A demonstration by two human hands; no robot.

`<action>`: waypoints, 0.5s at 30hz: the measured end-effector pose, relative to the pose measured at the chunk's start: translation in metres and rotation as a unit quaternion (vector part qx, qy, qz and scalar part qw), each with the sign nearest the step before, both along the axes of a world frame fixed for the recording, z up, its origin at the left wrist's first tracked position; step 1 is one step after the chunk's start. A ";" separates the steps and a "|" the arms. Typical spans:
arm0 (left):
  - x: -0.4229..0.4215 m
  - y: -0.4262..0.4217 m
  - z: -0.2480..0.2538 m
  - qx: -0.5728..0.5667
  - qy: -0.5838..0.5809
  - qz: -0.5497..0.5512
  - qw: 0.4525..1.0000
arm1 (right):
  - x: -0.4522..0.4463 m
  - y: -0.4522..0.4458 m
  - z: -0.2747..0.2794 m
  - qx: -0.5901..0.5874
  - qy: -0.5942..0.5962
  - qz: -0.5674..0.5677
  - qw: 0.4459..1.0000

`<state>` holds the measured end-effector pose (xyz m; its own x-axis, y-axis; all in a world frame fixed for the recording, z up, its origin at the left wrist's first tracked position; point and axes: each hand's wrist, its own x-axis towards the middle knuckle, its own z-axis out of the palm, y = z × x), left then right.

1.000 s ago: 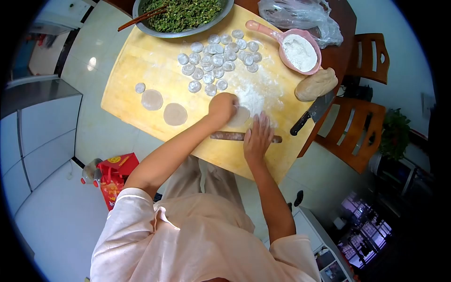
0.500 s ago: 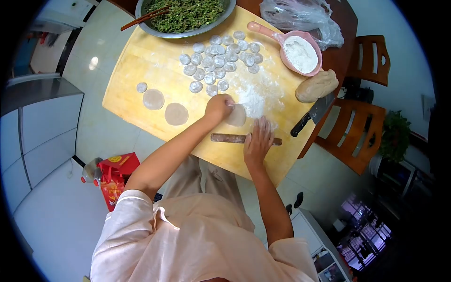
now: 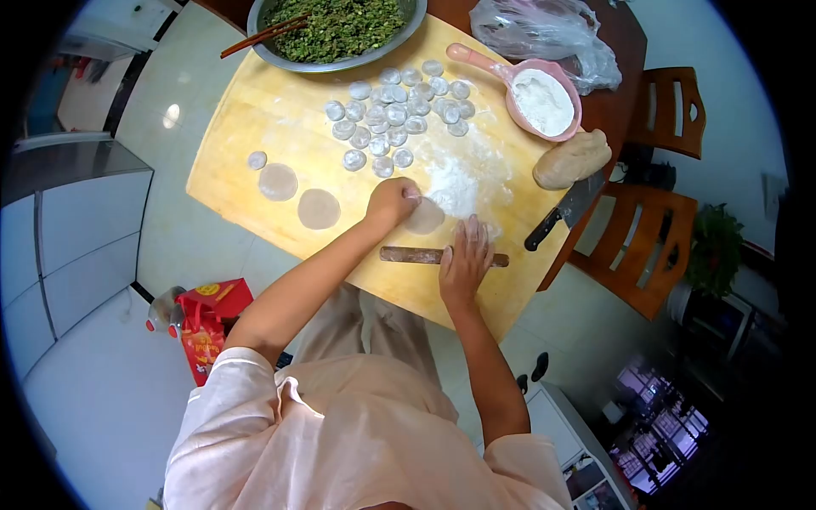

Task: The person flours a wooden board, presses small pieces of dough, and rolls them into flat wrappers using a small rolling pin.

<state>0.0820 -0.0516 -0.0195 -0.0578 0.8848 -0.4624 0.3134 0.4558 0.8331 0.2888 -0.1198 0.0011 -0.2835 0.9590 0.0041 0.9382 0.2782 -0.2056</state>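
At the centre of the frame, the left hand (image 3: 393, 202) is closed at the left edge of a dough circle (image 3: 427, 218), and seems to pinch it. Just below this circle lies the rolling pin (image 3: 414, 255), its long axis running from left to right. The right hand (image 3: 466, 263), the nearer one to the pin, rests open upon its right part.

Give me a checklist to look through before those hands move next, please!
1. Left hand at the dough circle: ok, fingers curled at its edge.
2. Right hand on the rolling pin: ok, near one end.
3. Pin apart from circle: ok, board shows between.
4. Loose flour nearby: ok, right beside the circle.
5. Knife away from hands: ok, over by the dough lump.
6. Circle evenly thin: cannot tell.
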 end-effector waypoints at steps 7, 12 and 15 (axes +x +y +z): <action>0.031 0.015 0.016 0.031 0.259 -0.205 0.943 | -0.035 0.104 -0.006 0.050 0.034 -0.036 0.998; 0.014 -0.005 -0.021 0.046 0.047 -0.035 0.997 | 0.001 0.006 -0.004 0.008 0.008 0.011 1.000; 0.009 -0.015 -0.026 0.009 -0.010 -0.049 0.999 | -0.004 0.020 -0.002 0.010 0.020 0.007 1.000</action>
